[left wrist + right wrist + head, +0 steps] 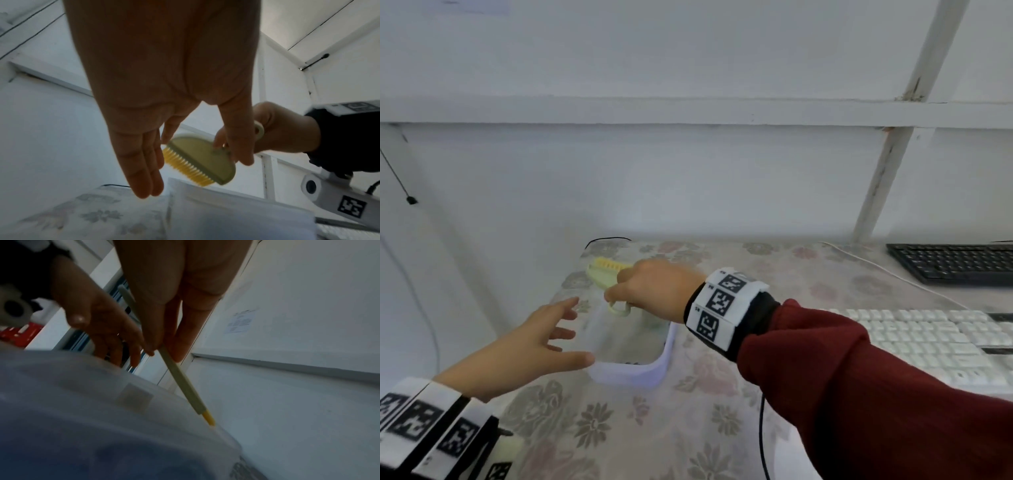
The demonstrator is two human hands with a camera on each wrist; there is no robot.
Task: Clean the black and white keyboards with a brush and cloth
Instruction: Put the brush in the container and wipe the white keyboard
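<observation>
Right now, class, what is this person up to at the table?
The right hand pinches a small pale green brush with yellow bristles above a clear plastic box on the flowered tablecloth. The left hand reaches toward the box, fingers spread, holding nothing. The white keyboard and black keyboard lie untouched to the right.

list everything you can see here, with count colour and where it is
brush: 1, pale green with yellow bristles, held above the box
box: 1, translucent plastic, left part of the table
white keyboard: 1, white, right side of the table, near edge
black keyboard: 1, black, far right, behind the white one
tablecloth: 1, pale floral, covers the table
cables: at least 2, one black near the front edge, one white by the black keyboard
left hand: 1, fingers spread, at the box's left side
right hand: 1, pinches the brush, red sleeve
</observation>
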